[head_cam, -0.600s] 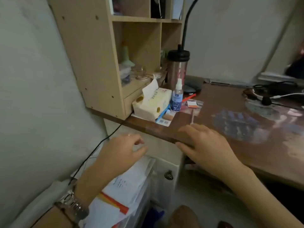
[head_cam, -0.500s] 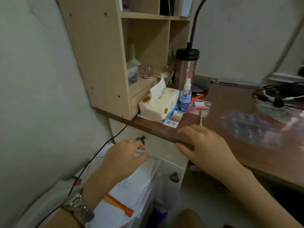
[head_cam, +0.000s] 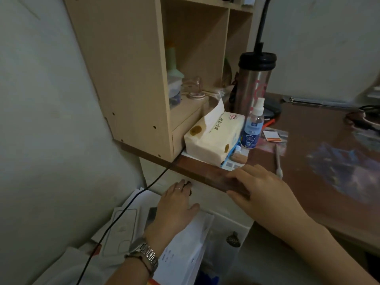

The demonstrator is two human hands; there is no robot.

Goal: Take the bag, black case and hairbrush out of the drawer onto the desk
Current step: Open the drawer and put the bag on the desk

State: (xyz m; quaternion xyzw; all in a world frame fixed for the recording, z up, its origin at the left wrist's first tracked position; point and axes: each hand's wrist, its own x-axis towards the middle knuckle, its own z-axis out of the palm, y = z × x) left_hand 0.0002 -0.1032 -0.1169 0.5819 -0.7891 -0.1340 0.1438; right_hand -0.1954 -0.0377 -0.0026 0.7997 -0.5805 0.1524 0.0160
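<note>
A white drawer front (head_cam: 207, 197) sits closed just under the brown desk (head_cam: 320, 182). My left hand (head_cam: 174, 204), with a watch on its wrist, reaches up to the drawer's small dark knob (head_cam: 188, 184), and its fingertips curl around that knob. My right hand (head_cam: 261, 192) lies flat over the desk's front edge, fingers spread and holding nothing. The bag, black case and hairbrush are hidden; none of them shows in this view.
A second knob (head_cam: 233, 239) marks a lower drawer. Papers (head_cam: 185, 251) are stacked below my left arm, and a black cable (head_cam: 131, 202) hangs past them. On the desk stand a wooden shelf unit (head_cam: 131, 79), tissue pack (head_cam: 213, 136), spray bottle (head_cam: 253, 126), steel tumbler (head_cam: 255, 83) and cotton swab (head_cam: 278, 161).
My left hand has moved up from the papers to the upper drawer's knob and closed its fingers on it. The right hand stays on the desk edge. The view has shifted closer.
</note>
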